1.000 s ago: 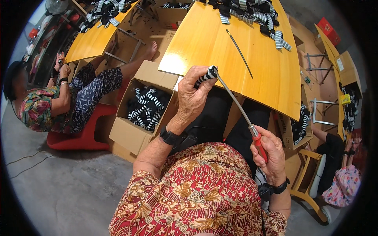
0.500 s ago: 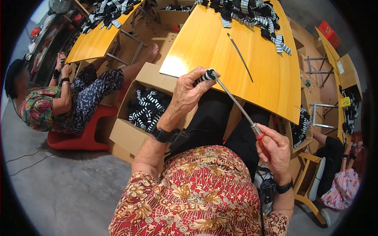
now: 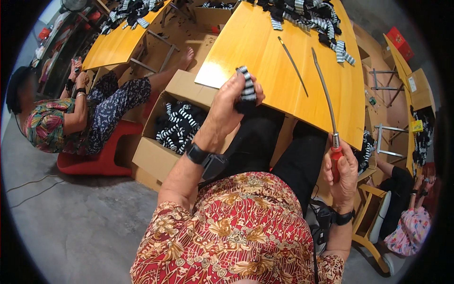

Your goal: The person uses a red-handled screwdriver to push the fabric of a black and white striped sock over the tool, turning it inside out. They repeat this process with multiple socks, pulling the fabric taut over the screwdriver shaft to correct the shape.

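My left hand (image 3: 226, 102) is closed round a small black-and-white striped knitted tube (image 3: 247, 87), held upright just off the near edge of the table. Its striped end sticks up past my fingers; the lower part is plain black. In my right hand (image 3: 347, 176), at the table's near right corner, is a screwdriver-like tool (image 3: 336, 158) with a red handle. Its long, slightly bent metal shaft points up over the tabletop, apart from the knitted tube. The right fingers wrap loosely round the handle.
A thin dark rod (image 3: 293, 66) lies on the yellow table (image 3: 246, 52), below a heap of striped knitted pieces (image 3: 307, 16). An open cardboard box (image 3: 187, 87) of similar pieces stands left of my legs. One person (image 3: 52, 118) sits at left, another (image 3: 411, 227) at right.
The tool's shaft has come out of the knitted tube. My right hand has moved right and turned the shaft upward. My left hand now holds the tube upright in its fist.
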### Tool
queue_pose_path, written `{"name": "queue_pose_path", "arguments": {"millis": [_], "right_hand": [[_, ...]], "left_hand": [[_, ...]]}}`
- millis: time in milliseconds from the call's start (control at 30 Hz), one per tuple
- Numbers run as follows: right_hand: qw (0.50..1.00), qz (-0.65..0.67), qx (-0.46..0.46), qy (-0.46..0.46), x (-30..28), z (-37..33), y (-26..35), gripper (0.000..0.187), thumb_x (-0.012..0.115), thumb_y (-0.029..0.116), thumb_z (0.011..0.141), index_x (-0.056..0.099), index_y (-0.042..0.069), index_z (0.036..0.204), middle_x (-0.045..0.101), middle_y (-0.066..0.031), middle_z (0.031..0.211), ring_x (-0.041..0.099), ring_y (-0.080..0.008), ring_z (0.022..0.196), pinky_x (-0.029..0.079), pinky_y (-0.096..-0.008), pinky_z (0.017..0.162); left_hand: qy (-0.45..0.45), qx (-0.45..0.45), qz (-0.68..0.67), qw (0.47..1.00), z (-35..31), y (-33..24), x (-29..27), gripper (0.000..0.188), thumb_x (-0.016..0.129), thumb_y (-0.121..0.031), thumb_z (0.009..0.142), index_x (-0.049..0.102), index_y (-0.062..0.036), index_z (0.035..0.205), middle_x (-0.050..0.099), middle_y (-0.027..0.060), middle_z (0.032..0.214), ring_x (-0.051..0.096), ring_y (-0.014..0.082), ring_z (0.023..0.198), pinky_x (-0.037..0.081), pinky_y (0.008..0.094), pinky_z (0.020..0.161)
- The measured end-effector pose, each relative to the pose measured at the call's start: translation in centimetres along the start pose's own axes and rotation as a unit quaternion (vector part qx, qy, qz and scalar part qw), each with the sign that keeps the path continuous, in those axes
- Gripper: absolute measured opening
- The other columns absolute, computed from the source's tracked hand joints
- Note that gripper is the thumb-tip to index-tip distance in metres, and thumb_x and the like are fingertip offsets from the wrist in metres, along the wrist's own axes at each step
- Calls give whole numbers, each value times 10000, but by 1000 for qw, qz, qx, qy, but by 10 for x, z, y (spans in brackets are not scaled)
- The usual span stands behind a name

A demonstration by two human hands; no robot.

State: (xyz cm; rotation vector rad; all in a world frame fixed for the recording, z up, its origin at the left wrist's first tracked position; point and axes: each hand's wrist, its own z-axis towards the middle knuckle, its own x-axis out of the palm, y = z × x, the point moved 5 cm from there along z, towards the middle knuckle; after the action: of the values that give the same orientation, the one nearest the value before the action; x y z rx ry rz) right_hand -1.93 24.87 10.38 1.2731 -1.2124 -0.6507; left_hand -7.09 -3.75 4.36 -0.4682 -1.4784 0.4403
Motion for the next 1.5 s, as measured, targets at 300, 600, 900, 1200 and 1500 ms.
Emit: {"name": "queue_pose_path", "arguments": {"millis": [300, 600, 900, 1200, 1500], "right_hand": [[899, -418, -128, 16, 25, -26, 0, 361, 632, 3, 797, 612, -5, 1157, 640, -120, 929, 609, -192, 797, 473, -287, 711], [880, -437, -183, 35, 41, -9, -8, 379, 649, -12, 778, 627, 6, 1156, 622, -107, 872, 593, -189, 749, 468, -285, 676], [907, -397, -142, 22, 33, -15, -11, 358, 638, -14, 792, 631, 0, 1149, 622, -97, 865, 586, -167, 750, 460, -273, 669], [919, -372, -127, -9, 27, -18, -16, 352, 630, -27, 787, 639, -4, 1139, 625, -98, 862, 592, -171, 744, 463, -271, 681], [924, -369, -102, -13, 24, -16, -19, 328, 635, 25, 824, 639, 11, 1152, 622, -76, 863, 575, -140, 737, 456, -261, 672]], "left_hand": [[-95, -36, -253, 962, 11, 12, -5, 244, 507, -267, 989, 534, -27, 1024, 633, 117, 950, 647, 242, 878, 526, 422, 842], [-141, -19, -296, 945, 17, 14, 10, 260, 525, -251, 981, 540, 9, 994, 628, 152, 945, 640, 261, 896, 530, 441, 866], [-197, -6, -277, 940, 16, 20, 5, 214, 510, -270, 988, 472, -69, 1051, 598, 128, 988, 625, 281, 967, 534, 442, 921], [-176, -5, -262, 949, 20, 20, 6, 289, 524, -286, 979, 450, -36, 1103, 565, 163, 1096, 595, 299, 1056, 522, 460, 957], [-177, -22, -249, 952, 18, 30, 13, 237, 556, -230, 966, 515, -12, 1051, 621, 137, 994, 627, 272, 988, 516, 453, 957]]}}
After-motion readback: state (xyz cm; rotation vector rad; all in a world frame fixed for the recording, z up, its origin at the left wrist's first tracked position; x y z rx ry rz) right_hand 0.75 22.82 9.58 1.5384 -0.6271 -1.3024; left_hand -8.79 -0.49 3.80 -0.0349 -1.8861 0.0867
